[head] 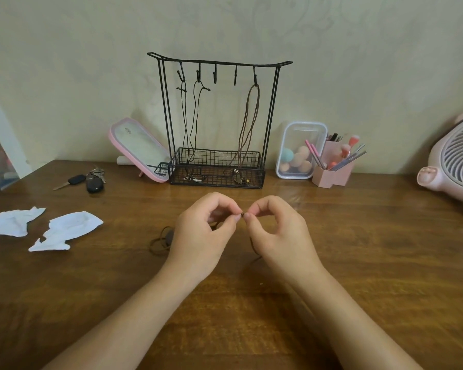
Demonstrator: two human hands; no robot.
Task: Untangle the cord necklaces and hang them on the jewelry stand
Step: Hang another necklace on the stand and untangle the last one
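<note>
Wooden table (358,249), knot-picking on loose cord

Left hand (203,236) and right hand (275,233) both pinch one small dark bit (242,214), knot or bead, of the brown cord necklace (168,237); its loops lie on the table left of the left hand. Jewelry stand (217,158) far centre, two middle hooks (215,76) free. Judgement: tease gently, hard pulling likely tightens it

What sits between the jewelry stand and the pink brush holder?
In the head view, a clear lidded box of makeup sponges stands between the jewelry stand and the pink brush holder.
</note>
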